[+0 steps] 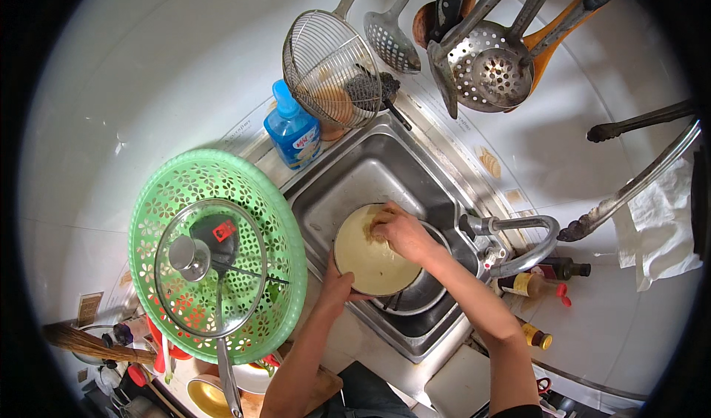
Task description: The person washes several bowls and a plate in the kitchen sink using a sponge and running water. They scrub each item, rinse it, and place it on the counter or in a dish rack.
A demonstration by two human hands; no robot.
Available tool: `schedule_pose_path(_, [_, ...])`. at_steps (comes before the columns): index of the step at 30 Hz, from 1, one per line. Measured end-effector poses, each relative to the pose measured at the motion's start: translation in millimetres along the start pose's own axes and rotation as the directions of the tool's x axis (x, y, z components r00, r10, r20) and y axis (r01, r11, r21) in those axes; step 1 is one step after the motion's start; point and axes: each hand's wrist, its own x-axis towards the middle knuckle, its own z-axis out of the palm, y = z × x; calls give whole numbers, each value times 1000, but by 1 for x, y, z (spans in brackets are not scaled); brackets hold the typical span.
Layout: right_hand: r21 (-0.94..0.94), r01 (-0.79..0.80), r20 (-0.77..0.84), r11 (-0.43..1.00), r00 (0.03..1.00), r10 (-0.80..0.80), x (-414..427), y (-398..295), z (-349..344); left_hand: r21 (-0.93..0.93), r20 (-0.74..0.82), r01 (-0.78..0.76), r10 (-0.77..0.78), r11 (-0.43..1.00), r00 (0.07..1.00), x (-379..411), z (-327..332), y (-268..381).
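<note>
A cream-coloured bowl [369, 276] is tilted over the stainless steel sink [344, 182], its inside facing up. My left hand [340, 287] grips its rim at the lower left, thumb over the edge. Inside the bowl, my right hand [402, 234] has its fingers closed on a brownish scrubbing pad [373, 230] pressed to the far inner wall. Below and to the right, a larger metal basin [433, 298] sits in the sink, partly hidden by the bowl and my right forearm.
A curved metal faucet [541, 245] stands at the sink's right. Left are a green colander [141, 234], a glass lid [166, 301] and a spatula [225, 368]. A blue soap bottle [291, 137] is behind the sink. A wire strainer [311, 45] and several ladles hang above.
</note>
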Motion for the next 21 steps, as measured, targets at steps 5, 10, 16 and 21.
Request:
schedule_pose_path(5, [-385, 18, -79, 923, 996, -52, -14, 13, 15, -3, -33, -51, 50, 999, 998, -8, 2, 13])
schedule_pose_path(10, [-289, -326, 207, 900, 897, 391, -47, -13, 24, -65, -96, -108, 102, 992, 990, -1, 9, 7])
schedule_pose_path(16, [461, -383, 172, 801, 924, 343, -36, -3, 25, -108, -131, -90, 75, 990, 989, 6, 3, 9])
schedule_pose_path(21, [171, -256, -86, 951, 958, 273, 13, 19, -2, -123, -166, -126, 105, 984, 981, 9, -2, 14])
